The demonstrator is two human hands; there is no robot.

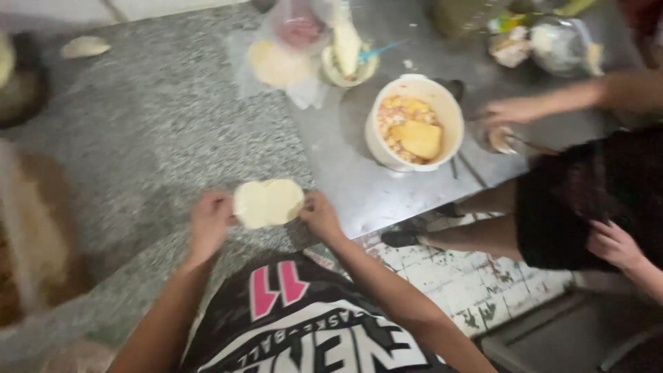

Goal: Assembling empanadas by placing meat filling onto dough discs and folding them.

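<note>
Dough disc (267, 203) — between both hands

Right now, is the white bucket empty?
No, the white bucket holds a chunky yellow and pink filling with a flat yellow piece lying on top.

Setting: a food-preparation kitchen, informal and shared. Evidence: grey speckled stone counter (159, 117); adjoining steel worktop (345, 159); white tub of chopped yellow and pink filling (413, 124); flat discs of pale dough (268, 202) on the surfaces; bowls and plastic bags of ingredients (304, 41); worn white tiled floor (476, 283); a second person (587, 200) working at the steel top.
</note>
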